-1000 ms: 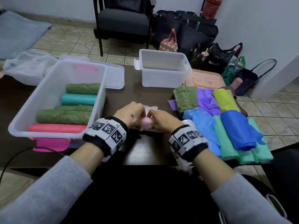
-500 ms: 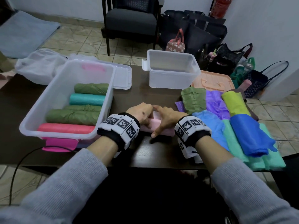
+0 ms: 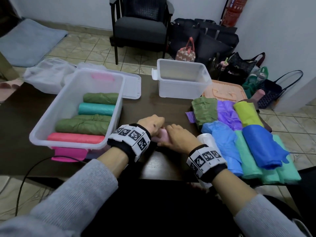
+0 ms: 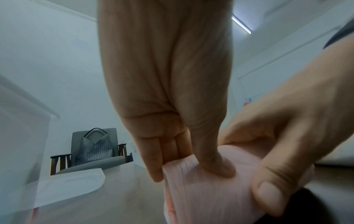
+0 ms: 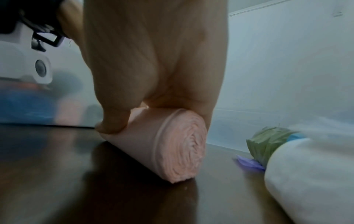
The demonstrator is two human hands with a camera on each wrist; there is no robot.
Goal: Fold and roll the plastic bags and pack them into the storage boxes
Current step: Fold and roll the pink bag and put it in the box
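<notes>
A pale pink bag roll (image 3: 162,136) lies on the dark table (image 3: 164,106) between my two hands. My left hand (image 3: 153,127) pinches its left end; in the left wrist view the thumb and fingers (image 4: 214,166) press into the roll (image 4: 210,194). My right hand (image 3: 174,135) curls round the right part, its thumb in front, over the roll (image 5: 168,148). The left storage box (image 3: 68,147) holds green, teal and red rolls (image 3: 76,138). The second box (image 3: 181,90) stands at the back with nothing seen inside.
Flat folded bags (image 3: 246,137) in green, purple, yellow and blue are stacked on the table's right side. A white bag (image 3: 205,139) lies by my right wrist. A clear lid (image 3: 132,86), an orange lid (image 3: 224,93), a chair (image 3: 142,29) and handbags (image 3: 205,41) stand behind.
The loose pink tail beyond my fingers a second ago is now wound into the roll. Both hands have closed tighter round it, and the view has shifted a little.
</notes>
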